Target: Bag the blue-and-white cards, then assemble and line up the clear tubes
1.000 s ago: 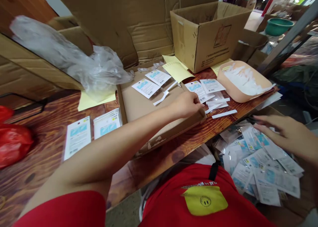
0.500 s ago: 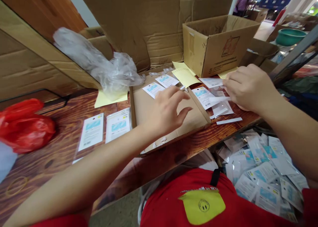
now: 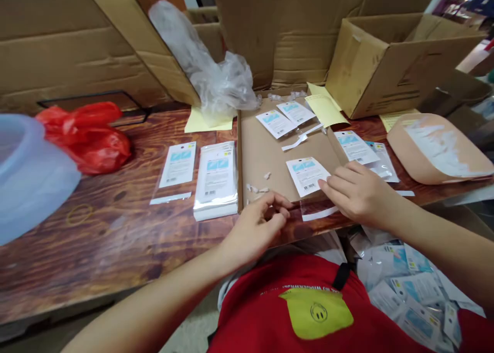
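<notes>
A clear packet with a white and blue printed card (image 3: 307, 177) lies across the front edge of the shallow cardboard tray (image 3: 250, 137). Its clear end and white strip hang toward me. My right hand (image 3: 357, 193) has its fingertips at the right edge of this packet, closed on it. My left hand (image 3: 266, 222) is at the tray's front edge, left of the packet's clear end. Its fingers are curled in toward the thumb; whatever is between them is hidden. Two more card packets (image 3: 275, 123) lie farther back in the tray, near small clear plastic pieces (image 3: 257, 189).
Left of the tray are a packet stack (image 3: 216, 175) and a single packet (image 3: 178, 165). A red bag (image 3: 90, 137) and bluish tub (image 3: 34, 178) stand farther left. At right are more packets (image 3: 357, 148), a beige dish (image 3: 401, 142) and a large carton (image 3: 358, 70). Packets (image 3: 417, 288) pile below.
My right hand has come left from the packets on the right, and a packet now lies at the tray's front. My left hand has lowered and curled. The view has turned left.
</notes>
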The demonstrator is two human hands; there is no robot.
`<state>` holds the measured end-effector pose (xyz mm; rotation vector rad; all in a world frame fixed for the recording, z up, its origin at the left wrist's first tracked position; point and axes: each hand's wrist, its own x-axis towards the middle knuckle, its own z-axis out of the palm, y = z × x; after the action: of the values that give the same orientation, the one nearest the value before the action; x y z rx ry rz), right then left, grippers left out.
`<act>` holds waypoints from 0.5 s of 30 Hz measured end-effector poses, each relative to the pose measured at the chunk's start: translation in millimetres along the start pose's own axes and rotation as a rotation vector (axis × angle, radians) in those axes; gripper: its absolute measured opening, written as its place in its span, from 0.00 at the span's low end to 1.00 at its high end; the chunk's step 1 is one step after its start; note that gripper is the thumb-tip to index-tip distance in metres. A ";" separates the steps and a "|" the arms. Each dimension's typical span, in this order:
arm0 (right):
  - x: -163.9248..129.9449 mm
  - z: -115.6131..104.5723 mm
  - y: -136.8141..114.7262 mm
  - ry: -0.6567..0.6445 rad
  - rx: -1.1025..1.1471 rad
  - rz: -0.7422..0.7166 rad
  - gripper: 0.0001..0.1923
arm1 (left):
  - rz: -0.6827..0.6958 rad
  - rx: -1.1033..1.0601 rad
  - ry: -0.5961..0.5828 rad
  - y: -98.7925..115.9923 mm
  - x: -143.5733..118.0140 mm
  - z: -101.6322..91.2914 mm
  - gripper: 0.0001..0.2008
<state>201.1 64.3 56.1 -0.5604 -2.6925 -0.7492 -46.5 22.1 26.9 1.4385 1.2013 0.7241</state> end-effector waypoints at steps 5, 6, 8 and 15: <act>8.7 -0.6 -15.0 -0.047 0.245 0.147 0.10 | -0.319 -0.370 -0.133 -8.3 2.5 14.1 0.18; 9.9 -1.5 -17.4 -0.041 0.334 0.183 0.10 | -0.316 -0.375 -0.130 -9.2 5.2 17.0 0.18; 10.5 -3.6 -21.4 -0.052 0.514 0.248 0.09 | -0.309 -0.344 -0.143 -10.1 9.2 21.8 0.18; 2.7 -6.8 -31.2 -0.271 0.903 0.445 0.02 | -0.391 -0.383 -0.153 -4.7 16.3 33.7 0.19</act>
<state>186.2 36.7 49.3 -0.9757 -2.5944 0.6731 -12.3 25.5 11.5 0.8917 1.1089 0.5256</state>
